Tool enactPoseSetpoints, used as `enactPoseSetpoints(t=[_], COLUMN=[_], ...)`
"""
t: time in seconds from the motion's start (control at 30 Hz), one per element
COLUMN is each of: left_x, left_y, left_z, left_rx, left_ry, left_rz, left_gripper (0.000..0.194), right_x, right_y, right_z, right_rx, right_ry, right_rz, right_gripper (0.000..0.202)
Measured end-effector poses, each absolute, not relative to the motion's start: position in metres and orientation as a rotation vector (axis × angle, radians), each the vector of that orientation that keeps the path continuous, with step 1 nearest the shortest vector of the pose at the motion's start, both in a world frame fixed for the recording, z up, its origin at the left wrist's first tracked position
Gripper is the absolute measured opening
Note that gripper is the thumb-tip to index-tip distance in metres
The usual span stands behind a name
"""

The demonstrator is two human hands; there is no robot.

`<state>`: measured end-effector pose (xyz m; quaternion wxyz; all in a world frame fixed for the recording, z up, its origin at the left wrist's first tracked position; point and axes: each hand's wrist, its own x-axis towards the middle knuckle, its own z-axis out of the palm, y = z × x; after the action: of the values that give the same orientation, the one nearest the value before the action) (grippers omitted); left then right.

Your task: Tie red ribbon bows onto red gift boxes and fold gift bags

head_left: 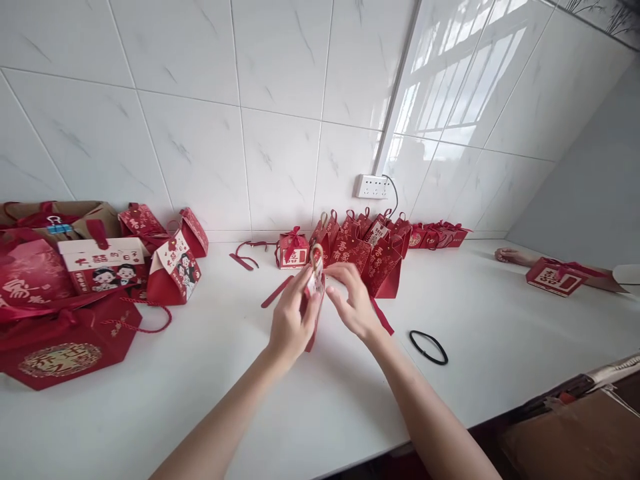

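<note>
My left hand point(289, 320) is wrapped round a narrow red gift box point(315, 280) with a white printed panel and a looped handle at its top. The box is upright, seen nearly edge-on, and partly hidden by the fingers. To its right, my right hand point(357, 303) has its fingers stretched toward the box's upper edge and its thumb apart; whether the fingertips touch is hard to tell. Red ribbon ends point(277, 291) show on the table to the left of the box. Just behind stands a small red box with a bow point(293, 252).
Several red gift bags point(355, 250) stand by the wall. More boxes point(80, 327) crowd the left side. A black hair tie point(429, 348) lies at right. Another person's hand point(510, 256) rests near a red box point(554, 277). A power strip point(374, 187) is on the wall.
</note>
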<state>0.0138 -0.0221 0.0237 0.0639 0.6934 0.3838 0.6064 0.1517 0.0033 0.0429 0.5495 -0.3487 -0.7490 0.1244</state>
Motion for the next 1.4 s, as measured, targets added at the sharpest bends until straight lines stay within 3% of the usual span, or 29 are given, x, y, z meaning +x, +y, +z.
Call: enactPoseSetpoints(t=[0.13, 0.27, 0.37, 0.57, 1.0, 1.4], left_x=[0.019, 0.011, 0.004, 0.005, 0.016, 0.015], left_y=[-0.027, -0.022, -0.016, -0.017, -0.02, -0.019], left_z=[0.016, 0.02, 0.027, 0.031, 0.018, 0.02], left_rx=[2.174, 2.106, 1.968, 1.724, 1.752, 1.732], left_ry=[1.034, 1.063, 1.223, 1.176, 1.088, 1.078], left_rz=[1.627, 1.757, 1.917, 1.462, 1.513, 1.456], left_gripper=[0.05, 0.035, 0.03, 0.028, 0.027, 0.027], right_x=[0.156, 0.165, 0.17, 0.171, 0.168, 0.174], right_y=[0.0, 0.006, 0.011, 0.008, 0.004, 0.007], right_z=[0.048, 0.048, 0.045, 0.05, 0.055, 0.06], right_rx=[-0.733, -0.832, -0.891, -0.826, -0.789, -0.686], right_ry=[-1.914, -1.701, -1.562, -1.522, -1.427, -1.478], right_rz=[0.616, 0.788, 0.783, 0.838, 0.661, 0.818], right_gripper=[0.042, 0.026, 0.021, 0.013, 0.026, 0.019])
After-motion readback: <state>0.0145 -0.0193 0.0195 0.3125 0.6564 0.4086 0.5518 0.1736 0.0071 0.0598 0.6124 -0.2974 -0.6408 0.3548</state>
